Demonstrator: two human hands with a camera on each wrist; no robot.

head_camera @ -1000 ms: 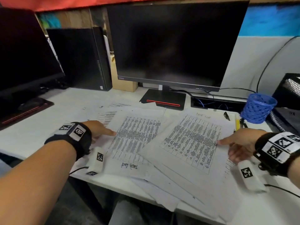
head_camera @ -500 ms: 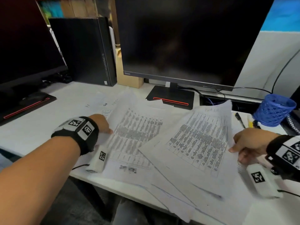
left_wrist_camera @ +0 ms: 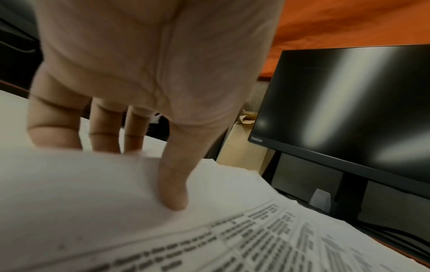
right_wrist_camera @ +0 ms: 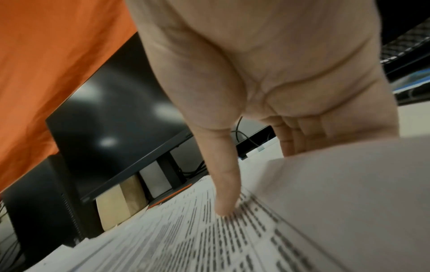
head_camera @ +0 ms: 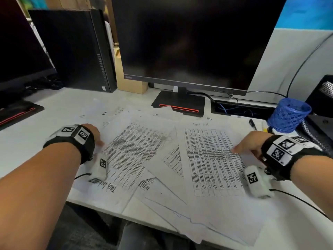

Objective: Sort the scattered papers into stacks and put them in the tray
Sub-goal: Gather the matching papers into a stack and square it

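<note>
Several printed sheets lie scattered and overlapping on the white desk [head_camera: 32, 141], some hanging over its front edge. My left hand [head_camera: 95, 137] is at the left edge of a tilted table-printed sheet [head_camera: 133, 152]. The left wrist view shows its thumb [left_wrist_camera: 173, 193] on top of that sheet [left_wrist_camera: 93, 184] and its fingers behind the raised edge. My right hand [head_camera: 246, 146] holds the right edge of another printed sheet [head_camera: 210, 159]. Its thumb [right_wrist_camera: 227, 193] lies on the print, with the fingers under the lifted edge [right_wrist_camera: 349, 184].
A monitor [head_camera: 189, 42] on a black base [head_camera: 180, 103] stands behind the papers. A computer case [head_camera: 75, 49] and a second screen [head_camera: 19, 51] are at the left. A blue mesh cup [head_camera: 288, 114], a pen [head_camera: 252, 124] and a black mesh object [head_camera: 322, 98] are at the right.
The right sheet, lifted and slanted half a second ago, now lies lower and squarer in front of me, with my right thumb still on it. My left hand stays at the left sheet's edge.
</note>
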